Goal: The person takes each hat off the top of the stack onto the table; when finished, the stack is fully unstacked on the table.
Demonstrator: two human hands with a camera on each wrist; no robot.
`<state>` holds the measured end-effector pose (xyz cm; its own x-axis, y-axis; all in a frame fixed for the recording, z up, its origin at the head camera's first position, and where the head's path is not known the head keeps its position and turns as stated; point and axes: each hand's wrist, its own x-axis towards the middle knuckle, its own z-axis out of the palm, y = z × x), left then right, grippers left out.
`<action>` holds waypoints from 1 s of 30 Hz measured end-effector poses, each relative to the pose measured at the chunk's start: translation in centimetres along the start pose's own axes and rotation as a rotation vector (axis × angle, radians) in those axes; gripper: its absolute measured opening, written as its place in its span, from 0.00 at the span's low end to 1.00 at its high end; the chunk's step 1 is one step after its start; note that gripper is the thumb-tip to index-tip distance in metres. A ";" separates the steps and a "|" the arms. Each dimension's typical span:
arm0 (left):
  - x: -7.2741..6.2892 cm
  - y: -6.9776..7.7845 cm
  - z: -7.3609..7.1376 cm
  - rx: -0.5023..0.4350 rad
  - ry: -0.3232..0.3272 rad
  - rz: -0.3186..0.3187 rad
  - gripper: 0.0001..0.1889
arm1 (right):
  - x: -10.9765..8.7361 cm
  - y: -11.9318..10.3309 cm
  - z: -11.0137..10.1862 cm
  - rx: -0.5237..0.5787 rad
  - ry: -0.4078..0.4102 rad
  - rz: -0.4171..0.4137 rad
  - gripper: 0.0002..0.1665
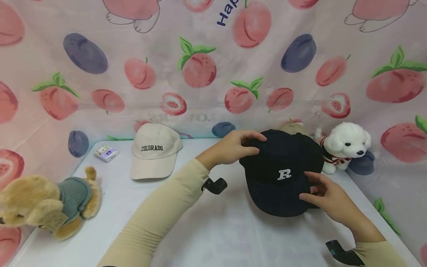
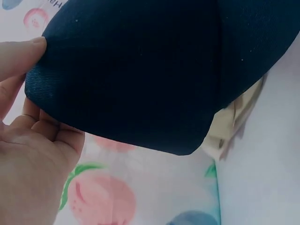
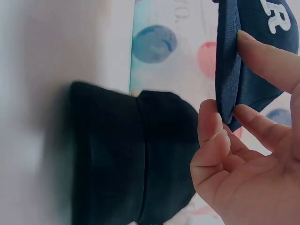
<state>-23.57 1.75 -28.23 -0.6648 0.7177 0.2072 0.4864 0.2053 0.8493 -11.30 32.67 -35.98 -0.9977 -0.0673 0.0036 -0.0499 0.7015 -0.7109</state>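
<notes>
A navy cap (image 1: 275, 167) with a white letter R on its front is held up between both hands over the table. My left hand (image 1: 231, 148) pinches its edge at the left; in the left wrist view the thumb lies on the outside and the fingers (image 2: 51, 129) curl underneath. At the other side my right hand (image 1: 335, 202) grips the brim, which shows edge-on between thumb and fingers (image 3: 211, 124) in the right wrist view. Below and apart from it, a second dark cap (image 3: 131, 159) stands on the table, mostly hidden behind the held cap in the head view.
A beige Colorado cap (image 1: 155, 152) and a small purple box (image 1: 106, 152) lie at the back left. A tan plush dog (image 1: 73, 196) is at the left edge. Behind the dark caps sit a khaki cap (image 1: 293, 128) and a white plush dog (image 1: 347, 142). Fruit-printed cloth surrounds the white table (image 1: 233, 233).
</notes>
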 end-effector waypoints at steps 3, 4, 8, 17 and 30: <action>-0.6 -0.2 -0.7 0.013 0.017 -0.012 0.18 | 0.4 -0.7 0.6 0.007 -0.007 -0.004 0.46; -0.8 -0.2 -0.9 0.014 0.020 -0.017 0.18 | 0.5 -0.9 0.8 0.007 -0.008 -0.005 0.46; -1.6 -0.3 -1.8 0.015 0.036 -0.030 0.19 | 1.1 -1.8 1.6 0.011 -0.008 -0.023 0.47; -3.2 -0.8 -3.7 0.031 0.081 -0.062 0.19 | 2.4 -3.2 3.6 0.053 -0.020 -0.074 0.45; -5.3 -2.2 -6.5 0.030 0.116 -0.127 0.19 | 4.9 -4.3 6.5 0.128 -0.039 -0.133 0.42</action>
<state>-24.77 -6.81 -28.05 -0.7822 0.6036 0.1547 0.4095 0.3108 0.8577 -15.67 24.70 -37.48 -0.9800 -0.1830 0.0782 -0.1730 0.5890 -0.7894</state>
